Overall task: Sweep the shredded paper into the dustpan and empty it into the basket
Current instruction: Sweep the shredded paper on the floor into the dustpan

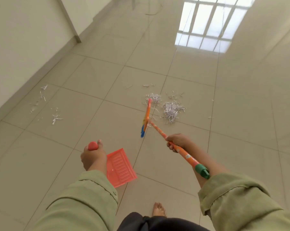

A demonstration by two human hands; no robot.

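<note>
Head view:
Right hand (178,142): my fingers are wrapped around the orange broom (159,130) handle, about midway along it.
Broom head: out ahead of that hand, down on the tiled floor (90,77).
Shredded paper (171,110): main pile just right of the broom head, beyond my right hand; loose bits well off left of my left hand.
Left hand (93,157): gripping the dustpan (120,167) handle, red tip poking out on top; pan hangs just right of it.
</note>
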